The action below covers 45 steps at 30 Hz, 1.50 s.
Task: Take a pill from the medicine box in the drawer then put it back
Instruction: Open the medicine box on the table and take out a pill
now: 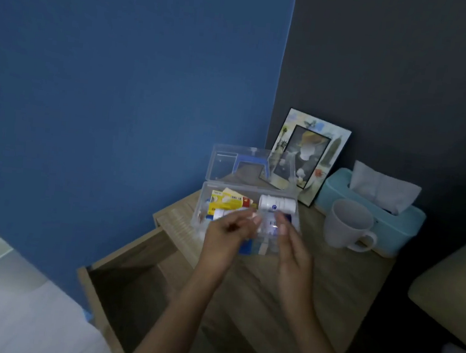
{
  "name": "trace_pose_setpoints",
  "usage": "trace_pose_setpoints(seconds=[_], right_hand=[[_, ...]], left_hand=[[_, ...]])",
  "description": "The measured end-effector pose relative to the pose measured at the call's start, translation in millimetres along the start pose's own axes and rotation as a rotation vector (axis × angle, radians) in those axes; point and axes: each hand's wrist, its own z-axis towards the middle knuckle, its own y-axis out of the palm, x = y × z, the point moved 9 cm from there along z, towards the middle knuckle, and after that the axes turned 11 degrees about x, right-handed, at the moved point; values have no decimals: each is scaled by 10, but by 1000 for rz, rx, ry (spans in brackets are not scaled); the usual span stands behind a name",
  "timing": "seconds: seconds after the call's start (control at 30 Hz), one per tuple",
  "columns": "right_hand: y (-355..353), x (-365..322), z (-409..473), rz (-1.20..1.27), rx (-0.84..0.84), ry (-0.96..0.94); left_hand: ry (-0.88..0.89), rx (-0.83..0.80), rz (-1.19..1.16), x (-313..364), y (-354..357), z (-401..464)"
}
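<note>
**Bedside table, box open, hands over it**

On the wooden bedside table (315, 285), beside blue and dark walls, sits the clear medicine box (247, 218), lid up. Drawer (129, 280) pulled out below. Left hand (226, 233) and right hand (290, 245) hover apart over the box; motion blur hides their grip. Mug (347, 228), tissue box (372, 211), photo frame (308, 155) behind.

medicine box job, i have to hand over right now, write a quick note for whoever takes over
Left hand: over the front of the box, fingers curled; too blurred to tell if it holds anything.
Right hand: open, beside the left hand, above the box.
Medicine box: on the nightstand, clear lid up, with a white bottle and yellow packets inside.
Drawer: pulled open.
Done: box out and opened.
Left: the pill, if not already taken; then close the box, return it, shut the drawer.
</note>
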Motion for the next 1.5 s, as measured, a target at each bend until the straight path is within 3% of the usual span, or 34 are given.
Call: trace_pose_setpoints(seconds=[0.17,0.23,0.43,0.63,0.87,1.07,1.17,1.27,1.5], right_hand=[[13,282,-417,86,6,147],[-58,359,-525,74,25,182],[-230,500,-770,-42,94,207],[-185,544,-960,-144,65,169],[-312,592,-900,-4,166,291],[-286,600,-909,28,141,308],[-319,624,-898,48,148,309],[-343,634,-875,47,154,303],[-388,726,-809,88,121,313]], left_hand=[[-200,-59,-189,-472,1,-570],[-198,-44,-199,-555,-8,-678],[117,-4,232,-605,4,-885],[132,60,404,-788,-67,-908],[97,-36,231,-802,-15,-938],[46,52,318,-881,-59,-897],[70,24,169,-815,-12,-933],[117,23,170,-756,22,-926],[-2,44,190,-855,74,-790]])
